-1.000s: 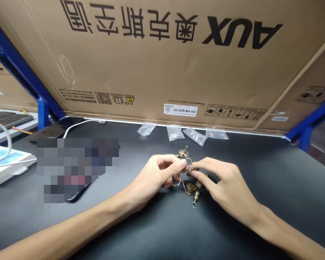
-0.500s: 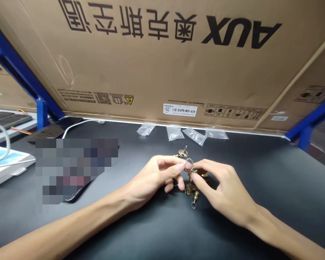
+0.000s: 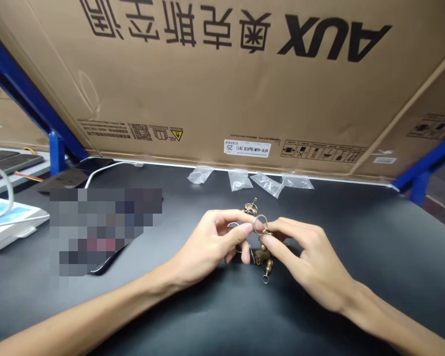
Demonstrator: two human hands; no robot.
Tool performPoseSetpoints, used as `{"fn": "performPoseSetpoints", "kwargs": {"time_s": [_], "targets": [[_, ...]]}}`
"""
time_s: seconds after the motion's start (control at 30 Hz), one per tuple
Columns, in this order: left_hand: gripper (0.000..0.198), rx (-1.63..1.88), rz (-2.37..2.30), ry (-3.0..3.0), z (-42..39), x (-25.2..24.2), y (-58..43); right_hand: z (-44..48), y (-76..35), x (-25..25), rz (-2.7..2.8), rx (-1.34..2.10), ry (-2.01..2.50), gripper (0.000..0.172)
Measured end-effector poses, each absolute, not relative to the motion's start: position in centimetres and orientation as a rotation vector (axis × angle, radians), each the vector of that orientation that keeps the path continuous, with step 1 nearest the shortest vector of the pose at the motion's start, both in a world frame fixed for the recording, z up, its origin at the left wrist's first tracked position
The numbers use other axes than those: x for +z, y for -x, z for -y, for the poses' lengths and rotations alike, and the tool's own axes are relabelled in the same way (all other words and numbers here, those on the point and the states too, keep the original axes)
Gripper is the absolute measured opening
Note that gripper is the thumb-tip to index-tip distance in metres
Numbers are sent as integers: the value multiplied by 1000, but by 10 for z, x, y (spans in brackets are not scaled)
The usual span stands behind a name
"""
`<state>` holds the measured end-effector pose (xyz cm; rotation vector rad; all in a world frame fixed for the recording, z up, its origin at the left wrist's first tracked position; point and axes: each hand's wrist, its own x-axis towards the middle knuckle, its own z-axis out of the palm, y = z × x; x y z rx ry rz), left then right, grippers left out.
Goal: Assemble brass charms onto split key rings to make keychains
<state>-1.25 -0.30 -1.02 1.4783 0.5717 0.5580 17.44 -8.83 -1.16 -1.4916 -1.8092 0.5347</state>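
Observation:
Between thumb and forefinger, my left hand [image 3: 211, 242] pinches a metal key ring [image 3: 260, 224] by its left side. Another thin ring shows beside its curled fingers. My right hand [image 3: 307, 257] closes its thumb and forefinger on a small bronze-coloured trinket [image 3: 264, 242] joined to the key ring's lower right. Below the fingertips lie more bronze-coloured pieces, among them a gourd-like one [image 3: 269, 267] with a small ring at its lower end. A further bronze piece [image 3: 250, 207] sits just behind my left fingertips.
Several small clear plastic bags [image 3: 240, 180] lie along the back of the black table [image 3: 193, 316], before a large cardboard box [image 3: 193, 89]. At the left are a blurred-out object [image 3: 107, 227], a white cable [image 3: 96, 171] and a white box [image 3: 18, 227]. Blue frame posts [image 3: 57, 153] flank the table.
Both hands keep their grips, nearly still. A thin ring now shows more clearly by my left fingers, and the trinket at my right fingertips has turned slightly. The view has shifted a little.

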Motion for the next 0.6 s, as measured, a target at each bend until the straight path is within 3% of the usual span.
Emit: {"fn": "performPoseSetpoints", "kwargs": {"time_s": [0.3,0.6], "targets": [[19,704,-573,-1715,8,-12,14,88,-172,-10,1683,858,1423,29],[16,729,-549,-1703,8,-8,14,89,-170,-5,1589,1039,1382,27]]}}
